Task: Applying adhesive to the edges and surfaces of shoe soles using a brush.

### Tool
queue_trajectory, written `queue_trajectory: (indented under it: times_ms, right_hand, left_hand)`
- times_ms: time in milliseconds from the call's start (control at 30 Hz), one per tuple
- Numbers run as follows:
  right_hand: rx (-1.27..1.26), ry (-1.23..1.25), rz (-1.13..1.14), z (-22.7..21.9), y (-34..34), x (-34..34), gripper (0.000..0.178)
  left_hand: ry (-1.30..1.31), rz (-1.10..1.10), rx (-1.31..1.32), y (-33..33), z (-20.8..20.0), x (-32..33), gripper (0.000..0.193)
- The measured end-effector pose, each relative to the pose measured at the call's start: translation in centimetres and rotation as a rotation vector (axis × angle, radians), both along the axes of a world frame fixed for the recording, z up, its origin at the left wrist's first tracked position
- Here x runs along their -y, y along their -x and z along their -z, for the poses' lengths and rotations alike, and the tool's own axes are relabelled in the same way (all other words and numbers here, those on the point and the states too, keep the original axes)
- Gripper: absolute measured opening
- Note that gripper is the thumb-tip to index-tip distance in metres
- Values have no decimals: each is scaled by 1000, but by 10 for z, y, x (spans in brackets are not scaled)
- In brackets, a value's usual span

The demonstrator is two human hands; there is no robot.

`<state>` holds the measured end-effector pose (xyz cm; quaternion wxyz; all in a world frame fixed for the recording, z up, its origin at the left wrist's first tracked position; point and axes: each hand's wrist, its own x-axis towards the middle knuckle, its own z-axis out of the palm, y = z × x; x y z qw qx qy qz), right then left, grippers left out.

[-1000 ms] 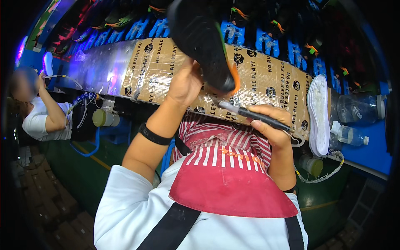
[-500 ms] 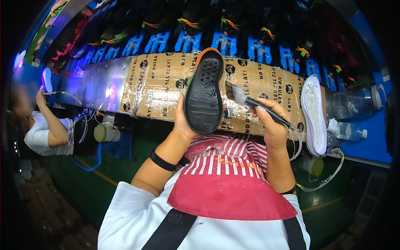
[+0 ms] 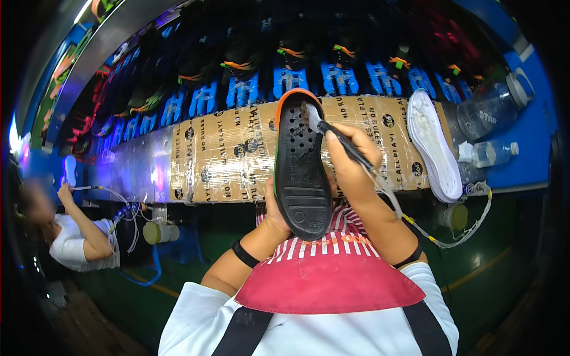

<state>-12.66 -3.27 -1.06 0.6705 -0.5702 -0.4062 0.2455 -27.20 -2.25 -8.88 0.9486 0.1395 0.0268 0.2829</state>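
A black shoe sole (image 3: 301, 184) with an orange rim at its toe stands out in front of my apron, its hole-dotted, ribbed face turned up. My left hand (image 3: 274, 204) grips it around the sides near the middle; most of those fingers are hidden beneath it. In my right hand (image 3: 356, 157) is a black-handled brush (image 3: 313, 117), with a thin tube running from its rear end. Its bristles touch the toe part of the sole, over the holes.
Brown printed cardboard (image 3: 225, 160) covers the bench; a white sole (image 3: 436, 148) lies at its right. Beyond stand a large clear jug (image 3: 490, 110) and a small bottle (image 3: 496, 153). Shoes on blue holders (image 3: 243, 89) line the back. At left a co-worker (image 3: 83, 240) holds a sole.
My right hand has brought the brush left and forward onto the toe of the sole. The sole appears lower and nearer my apron, while the whole view has shifted.
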Motion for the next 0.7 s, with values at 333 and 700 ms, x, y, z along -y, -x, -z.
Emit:
queue_trajectory:
  times_ms: [333,700]
  right_hand:
    - [479,-258,-264,-3,5,6,19]
    - [592,-268,-226,-15,1,9,20]
  left_hand:
    - [326,-50,14,6,17,7,82]
    - [181,-105,-299,4,7,15,85]
